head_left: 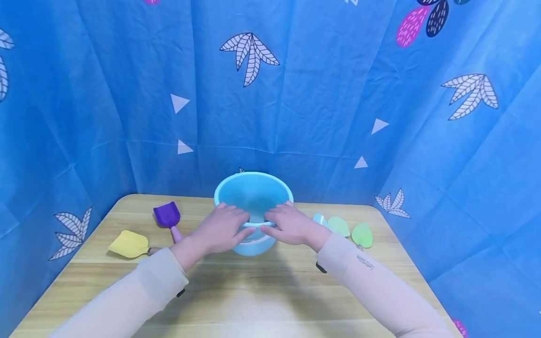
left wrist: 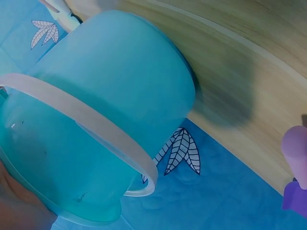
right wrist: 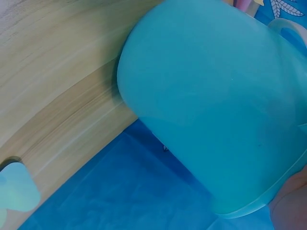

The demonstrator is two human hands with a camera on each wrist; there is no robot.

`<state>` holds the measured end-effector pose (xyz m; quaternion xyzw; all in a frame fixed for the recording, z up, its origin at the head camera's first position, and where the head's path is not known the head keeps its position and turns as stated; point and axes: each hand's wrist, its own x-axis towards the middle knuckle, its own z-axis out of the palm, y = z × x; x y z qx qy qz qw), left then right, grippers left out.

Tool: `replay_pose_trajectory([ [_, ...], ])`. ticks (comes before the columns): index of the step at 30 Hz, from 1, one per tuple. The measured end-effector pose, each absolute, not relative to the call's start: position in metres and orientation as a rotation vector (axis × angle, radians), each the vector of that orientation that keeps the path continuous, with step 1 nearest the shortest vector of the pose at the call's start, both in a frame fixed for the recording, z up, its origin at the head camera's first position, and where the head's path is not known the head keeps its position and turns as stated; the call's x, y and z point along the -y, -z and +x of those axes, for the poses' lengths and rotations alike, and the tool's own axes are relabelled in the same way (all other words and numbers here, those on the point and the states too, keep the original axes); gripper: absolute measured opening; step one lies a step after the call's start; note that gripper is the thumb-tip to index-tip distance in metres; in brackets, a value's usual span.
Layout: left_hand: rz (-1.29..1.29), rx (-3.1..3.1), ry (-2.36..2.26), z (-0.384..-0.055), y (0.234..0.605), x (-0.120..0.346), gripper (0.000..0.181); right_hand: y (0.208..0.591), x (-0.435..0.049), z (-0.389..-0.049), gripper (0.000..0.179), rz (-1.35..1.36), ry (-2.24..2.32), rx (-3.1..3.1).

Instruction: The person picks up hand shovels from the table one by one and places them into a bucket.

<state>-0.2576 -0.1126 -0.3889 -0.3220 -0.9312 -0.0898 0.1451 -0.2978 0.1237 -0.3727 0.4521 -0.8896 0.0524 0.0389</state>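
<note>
A light blue bucket (head_left: 252,249) stands near the back middle of the table, its open mouth turned toward me. My left hand (head_left: 224,227) grips the near rim from the left, fingers curled over the edge and thumb beneath. Close beside it, my right hand (head_left: 292,225) grips the same rim in a like manner. The left wrist view shows a pale handle (left wrist: 91,117) arching across the bucket, with some small dark specks on the inner wall. In the right wrist view the smooth outer wall fills most of the picture, with the hand at the rim.
Left on the wooden table (head_left: 253,305) lie a purple toy shovel (head_left: 167,215) and a yellow one (head_left: 128,244). To the right are a light blue piece (head_left: 320,219), a pale green one (head_left: 339,226) and a green one (head_left: 362,235). Blue patterned cloth (head_left: 321,94) hangs around the table.
</note>
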Motion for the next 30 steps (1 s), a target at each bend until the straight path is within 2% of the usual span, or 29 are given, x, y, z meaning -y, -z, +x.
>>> replay_pose_trajectory([
  [18,-0.968,2.661,0.278,-0.257,0.39,0.101,0.032,0.373,-0.138,-0.291,0.04,1.357,-0.163,2.739],
  [30,-0.981,2.661,0.283,-0.254,0.39,0.096,0.028,0.374,-0.144,-0.286,0.039,1.362,-0.201,2.735],
])
